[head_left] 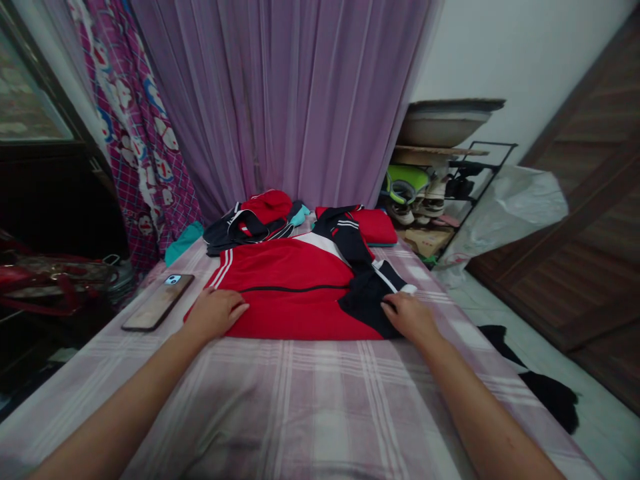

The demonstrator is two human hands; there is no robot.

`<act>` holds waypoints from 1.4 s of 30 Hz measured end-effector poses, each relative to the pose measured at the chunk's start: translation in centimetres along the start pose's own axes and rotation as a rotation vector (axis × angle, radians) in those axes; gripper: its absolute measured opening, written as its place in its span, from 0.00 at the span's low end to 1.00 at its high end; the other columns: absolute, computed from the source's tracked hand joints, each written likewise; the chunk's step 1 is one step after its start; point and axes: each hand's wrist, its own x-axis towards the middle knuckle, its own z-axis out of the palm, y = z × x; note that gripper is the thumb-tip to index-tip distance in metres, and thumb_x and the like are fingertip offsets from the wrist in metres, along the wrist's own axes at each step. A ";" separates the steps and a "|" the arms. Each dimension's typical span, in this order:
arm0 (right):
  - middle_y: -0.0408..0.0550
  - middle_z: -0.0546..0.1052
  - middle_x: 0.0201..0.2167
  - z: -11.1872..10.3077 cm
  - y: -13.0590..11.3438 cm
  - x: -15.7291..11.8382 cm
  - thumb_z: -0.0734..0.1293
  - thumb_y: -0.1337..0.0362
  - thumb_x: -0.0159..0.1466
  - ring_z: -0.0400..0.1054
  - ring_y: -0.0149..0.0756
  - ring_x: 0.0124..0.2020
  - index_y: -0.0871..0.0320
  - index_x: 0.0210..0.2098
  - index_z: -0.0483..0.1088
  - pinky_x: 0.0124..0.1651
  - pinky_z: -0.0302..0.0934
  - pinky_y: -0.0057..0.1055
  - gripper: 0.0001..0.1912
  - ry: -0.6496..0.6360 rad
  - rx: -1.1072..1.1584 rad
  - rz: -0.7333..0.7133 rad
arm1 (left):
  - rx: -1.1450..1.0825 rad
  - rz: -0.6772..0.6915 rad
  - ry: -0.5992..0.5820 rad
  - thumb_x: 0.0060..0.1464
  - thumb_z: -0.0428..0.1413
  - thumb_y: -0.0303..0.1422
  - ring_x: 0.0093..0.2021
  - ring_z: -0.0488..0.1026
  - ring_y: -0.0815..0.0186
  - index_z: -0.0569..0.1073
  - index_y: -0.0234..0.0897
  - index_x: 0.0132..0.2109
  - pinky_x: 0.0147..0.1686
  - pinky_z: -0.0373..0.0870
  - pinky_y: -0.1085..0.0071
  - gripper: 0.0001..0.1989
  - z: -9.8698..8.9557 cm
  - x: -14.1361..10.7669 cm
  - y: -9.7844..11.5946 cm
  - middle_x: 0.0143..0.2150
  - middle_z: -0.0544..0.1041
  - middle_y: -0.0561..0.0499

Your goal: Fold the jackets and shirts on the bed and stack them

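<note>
A red zip jacket (295, 318) with a dark navy and white section lies sideways on the bed, its black zipper running across it. My left hand (214, 315) is at the jacket's left end, beside the white stripes, with thumb and fingers closed on the red cloth. On the right, my right hand (411, 316) pinches the navy part near a white-trimmed edge. One navy sleeve (345, 230) with white stripes stretches toward the back. Some fingertips are hidden by the hands.
Crumpled red and navy clothes (250, 220) lie at the back left, a folded red garment (379, 227) at the back right. A phone (159, 303) rests left of the jacket on the checked sheet (310, 407). A shoe rack (463, 193) stands beyond the right edge.
</note>
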 end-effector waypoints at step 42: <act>0.51 0.79 0.44 5.2 1.7 4.6 0.63 0.57 0.66 0.72 0.41 0.43 0.54 0.51 0.73 0.42 0.56 0.34 0.17 0.251 0.142 0.184 | -0.100 -0.233 -0.181 0.55 0.58 0.34 0.46 0.78 0.50 0.76 0.33 0.44 0.43 0.73 0.61 0.11 0.7 22.9 12.8 0.44 0.81 0.38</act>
